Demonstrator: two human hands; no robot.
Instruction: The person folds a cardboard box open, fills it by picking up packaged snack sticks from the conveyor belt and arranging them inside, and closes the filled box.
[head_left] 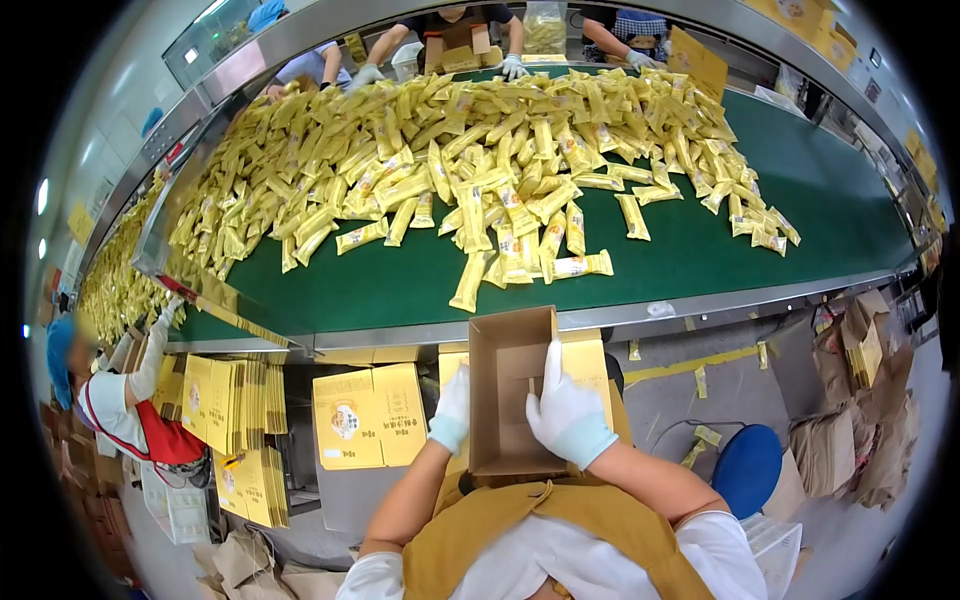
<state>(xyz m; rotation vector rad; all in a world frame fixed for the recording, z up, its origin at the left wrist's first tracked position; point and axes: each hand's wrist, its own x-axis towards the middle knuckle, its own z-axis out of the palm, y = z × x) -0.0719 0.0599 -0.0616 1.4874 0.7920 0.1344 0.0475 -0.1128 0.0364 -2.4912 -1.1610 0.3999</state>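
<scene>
An open cardboard box point(513, 435), brown inside, is held in front of my apron at the belt's near edge. No snack packs show inside it. My left hand point(452, 408), in a white glove, presses against the box's left side, its fingertips partly hidden. On the opposite side my gloved right hand point(572, 415) grips the right wall, index finger along it and thumb at the inner side. Just past the box, yellow wrapped snack packs point(475, 215) lie in a large heap on the green conveyor belt point(390, 290).
Flat yellow cartons point(370, 418) lie left of me, with upright stacked cartons point(235, 400) farther left. A blue stool point(748, 470) stands at right, near brown paper sacks point(830, 450). Co-workers' gloved hands point(512, 67) are across the belt; another person point(140, 390) works at far left.
</scene>
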